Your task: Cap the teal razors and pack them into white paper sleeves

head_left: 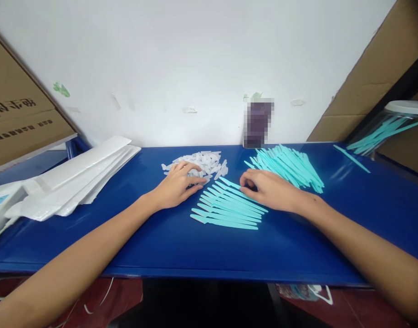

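My left hand (178, 186) is over the near side of a heap of small whitish blade caps (209, 160). Its thumb and forefinger are apart, and no cap shows clearly between them. To the right, my right hand (268, 187) has its fingers curled in, with thumb and forefinger at the handle of the farthest turquoise eyebrow razor (227, 183) in a fanned row. The other razors of the row (226, 214) lie side by side on the blue table, tips to the left. Behind my right hand is a loose pile of more turquoise razors (287, 166).
White plastic packets (75, 175) are stacked at the left beside a cardboard box (24, 105). A clear jar with a white lid (409, 107) holds razors at the far right, with one razor (352, 158) near it. A blurred dark phone-like object (259, 123) leans on the wall.
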`<state>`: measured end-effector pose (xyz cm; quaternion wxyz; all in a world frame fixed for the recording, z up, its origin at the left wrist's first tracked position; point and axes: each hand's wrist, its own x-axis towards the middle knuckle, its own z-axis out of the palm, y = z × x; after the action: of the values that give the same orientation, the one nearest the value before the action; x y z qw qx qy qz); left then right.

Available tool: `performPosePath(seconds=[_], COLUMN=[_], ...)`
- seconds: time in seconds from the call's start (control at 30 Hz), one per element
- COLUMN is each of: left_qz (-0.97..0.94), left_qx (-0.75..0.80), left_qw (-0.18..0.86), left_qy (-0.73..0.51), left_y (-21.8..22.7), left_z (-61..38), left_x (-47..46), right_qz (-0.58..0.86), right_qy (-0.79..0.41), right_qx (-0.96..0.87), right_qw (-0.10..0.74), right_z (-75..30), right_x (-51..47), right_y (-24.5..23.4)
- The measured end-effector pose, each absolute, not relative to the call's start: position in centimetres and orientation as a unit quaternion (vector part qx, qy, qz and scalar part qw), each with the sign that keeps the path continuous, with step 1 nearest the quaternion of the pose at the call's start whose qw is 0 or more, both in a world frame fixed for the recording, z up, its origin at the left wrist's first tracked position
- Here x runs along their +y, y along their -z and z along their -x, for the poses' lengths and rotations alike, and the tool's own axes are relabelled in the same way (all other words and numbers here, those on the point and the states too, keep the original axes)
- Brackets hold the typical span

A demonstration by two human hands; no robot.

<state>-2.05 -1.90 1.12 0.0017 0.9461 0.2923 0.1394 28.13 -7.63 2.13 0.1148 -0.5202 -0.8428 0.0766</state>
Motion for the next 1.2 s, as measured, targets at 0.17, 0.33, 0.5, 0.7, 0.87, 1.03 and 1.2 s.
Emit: performPosePath(seconds=[0.17,0.33,0.5,0.7,0.87,1.03,1.2], left_qz=[-0.948,-0.944,-0.827,-0.677,-0.647,-0.640,-0.642], left_qx=[0.269,0.252,0.341,0.359,0.328,0.338,0.326], left_qw=[-0.033,0.000,0.205,0.424,0.483,0.488,0.495], left_qy=[-0.166,-0.211,-0.397,-0.482,-0.491,-0.488,-0.487], left_y=[-0.9,-1.1,-0.9,-0.2,-0.6,-0.9,-1.0], left_z=[1.9,1.5,0.9,0.2,-0.7,-0.7,-0.7], left_x=[-2.0,-2.6,-2.8,-2.4,-3.5,-4.1,-4.2], right_qz=[0.550,0.549,0.500,0.452,0.436,0.435,0.432], right_qy=[-0.132,-0.133,-0.052,-0.039,-0.016,-0.022,-0.045], right_qx=[-0.819,-0.807,-0.823,-0.853,-0.871,-0.869,-0.865], right_qw=[0.098,0.171,0.263,0.258,0.225,0.236,0.250], right_z=[-28.0,-27.8,-27.5,-27.0,-26.5,-26.6,-26.6], right_x=[-7.7,-7.8,-8.0,-8.4,-8.7,-8.7,-8.7], right_y=[-2.8,-2.4,-1.9,-1.9,-1.8,-2.0,-2.1])
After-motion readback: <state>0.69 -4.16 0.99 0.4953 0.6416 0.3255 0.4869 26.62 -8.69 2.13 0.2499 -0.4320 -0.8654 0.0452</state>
